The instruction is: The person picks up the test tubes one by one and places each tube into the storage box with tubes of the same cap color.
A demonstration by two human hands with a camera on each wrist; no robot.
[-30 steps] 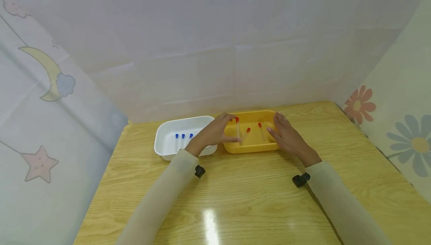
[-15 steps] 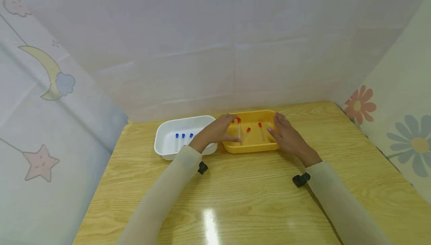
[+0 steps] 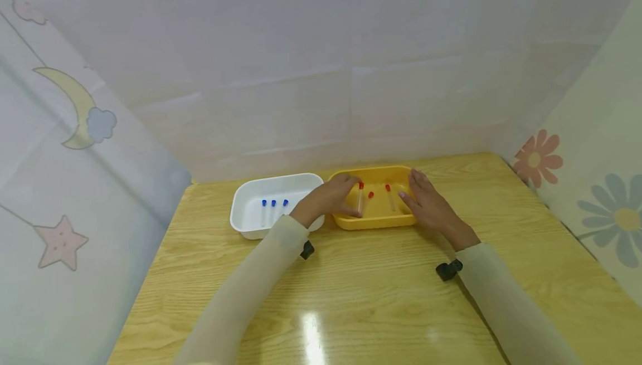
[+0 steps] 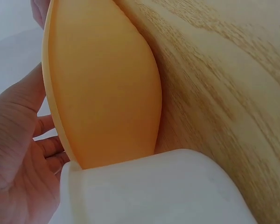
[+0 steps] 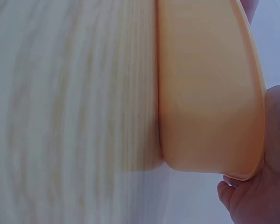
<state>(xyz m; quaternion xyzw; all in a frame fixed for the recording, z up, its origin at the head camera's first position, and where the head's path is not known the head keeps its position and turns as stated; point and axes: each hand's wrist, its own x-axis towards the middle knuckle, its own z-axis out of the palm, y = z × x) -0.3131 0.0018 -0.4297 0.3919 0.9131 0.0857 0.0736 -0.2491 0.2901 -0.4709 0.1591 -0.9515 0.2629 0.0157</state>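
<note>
My left hand (image 3: 333,195) reaches over the left end of the yellow tray (image 3: 376,222). Thumb and fingers hold a clear tube with a red cap (image 3: 360,199) at its two ends. Two more red-capped tubes lie in the tray, a slanted one (image 3: 368,200) close to the held one and another (image 3: 390,196) further right. At the tray's right end, my right hand (image 3: 432,206) grips the wall, thumb over the inside and fingers along the outside. The left wrist view shows the left hand beyond the yellow rim; the tube is hidden there.
A white tray (image 3: 241,225) stands just left of the yellow one, partly under my left wrist. Several blue-capped tubes (image 3: 273,212) lie side by side in it. Both trays rest on a wood-grain table (image 3: 371,292), near the pale back wall (image 3: 326,103).
My left hand has moved slightly right and toward me over the yellow tray, carrying the red-capped tube toward the slanted one. My right hand has stayed in place at the tray's end.
</note>
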